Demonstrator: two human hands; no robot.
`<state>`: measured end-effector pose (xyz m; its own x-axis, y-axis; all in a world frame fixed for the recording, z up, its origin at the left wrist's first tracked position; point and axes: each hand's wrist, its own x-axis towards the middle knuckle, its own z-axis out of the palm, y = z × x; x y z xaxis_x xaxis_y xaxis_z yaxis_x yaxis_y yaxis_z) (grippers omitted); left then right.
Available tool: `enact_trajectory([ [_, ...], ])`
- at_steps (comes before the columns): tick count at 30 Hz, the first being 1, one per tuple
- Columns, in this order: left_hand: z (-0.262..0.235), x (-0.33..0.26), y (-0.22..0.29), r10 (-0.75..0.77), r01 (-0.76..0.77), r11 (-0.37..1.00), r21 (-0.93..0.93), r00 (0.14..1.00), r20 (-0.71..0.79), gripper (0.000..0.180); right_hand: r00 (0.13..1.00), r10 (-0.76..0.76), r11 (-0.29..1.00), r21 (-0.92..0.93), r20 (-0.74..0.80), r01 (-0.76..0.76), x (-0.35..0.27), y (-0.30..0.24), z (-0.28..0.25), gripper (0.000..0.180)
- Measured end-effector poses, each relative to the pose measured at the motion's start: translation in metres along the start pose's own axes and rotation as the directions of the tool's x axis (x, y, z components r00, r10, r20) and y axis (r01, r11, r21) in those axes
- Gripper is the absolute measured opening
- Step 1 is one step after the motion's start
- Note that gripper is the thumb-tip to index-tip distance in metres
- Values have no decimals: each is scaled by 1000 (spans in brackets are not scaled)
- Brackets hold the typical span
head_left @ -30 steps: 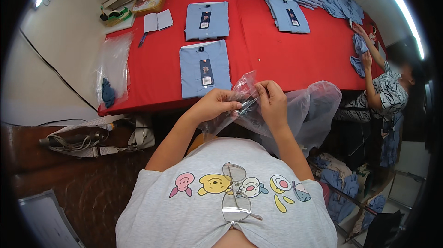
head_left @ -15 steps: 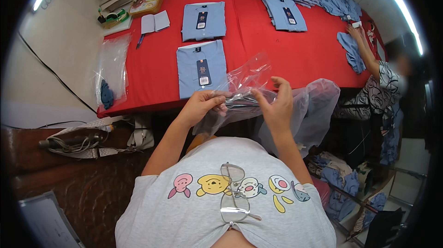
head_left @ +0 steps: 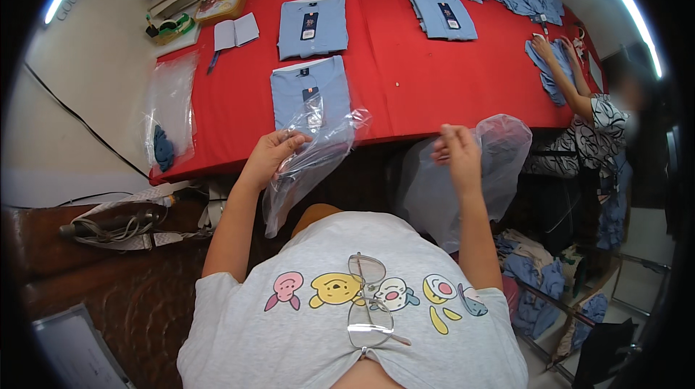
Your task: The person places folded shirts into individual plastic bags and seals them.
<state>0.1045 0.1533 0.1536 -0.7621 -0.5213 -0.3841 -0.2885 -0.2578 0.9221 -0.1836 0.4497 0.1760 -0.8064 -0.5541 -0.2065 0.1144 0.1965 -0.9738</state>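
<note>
Here, our left hand [head_left: 275,156] pinched the clear bag [head_left: 311,166], a light grip we judged right for something so thin; our loosely curled right hand [head_left: 457,148] looked empty beside a larger bag [head_left: 499,161]. The clear bag partly veiled a folded shirt [head_left: 289,92] on the counter [head_left: 434,88].

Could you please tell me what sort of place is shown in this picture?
Probably a small clothing workroom, perhaps a shop's back room. Folded blue shirts with dark tags lie on a red-covered table, and the left hand holds a clear plastic bag.
</note>
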Motion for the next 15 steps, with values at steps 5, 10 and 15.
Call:
enact_trajectory([
  [5,16,-2,7,11,6,984,-178,995,96,26,989,140,985,-108,51,-134,-10,27,102,44],
  [10,4,-13,-10,-55,80,954,-290,994,90,30,951,84,932,313,297,-181,28,77,105,21],
  [15,-20,-30,-20,-161,161,985,-64,987,6,35,928,-68,983,184,368,-1,7,56,79,11],
])
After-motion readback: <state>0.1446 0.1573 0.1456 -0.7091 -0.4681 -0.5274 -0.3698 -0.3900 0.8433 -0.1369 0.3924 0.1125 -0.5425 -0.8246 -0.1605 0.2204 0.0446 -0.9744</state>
